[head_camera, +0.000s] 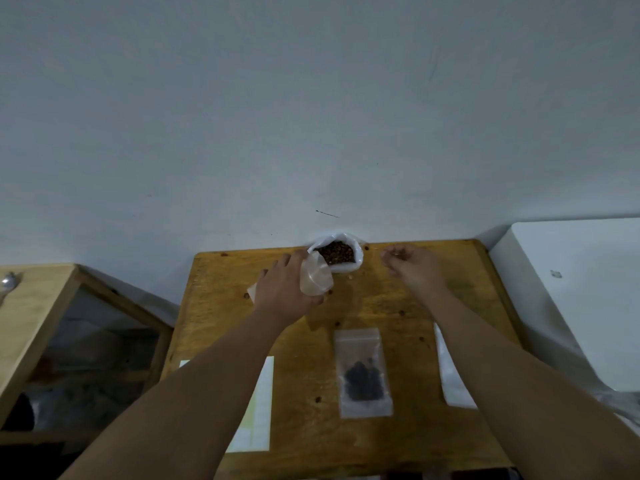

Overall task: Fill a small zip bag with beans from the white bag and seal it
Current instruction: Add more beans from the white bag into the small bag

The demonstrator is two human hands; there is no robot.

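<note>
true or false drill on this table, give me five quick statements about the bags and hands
1. The left hand holds a clear small bag. True.
2. The white bag is tied shut. False: it stands open, with beans showing.
3. A filled bag lies flat on the table. True.
4. The right hand is inside the white bag. False: it is beside the bag and apart from it.
5. The small bag is full of beans. False: it looks empty.
</note>
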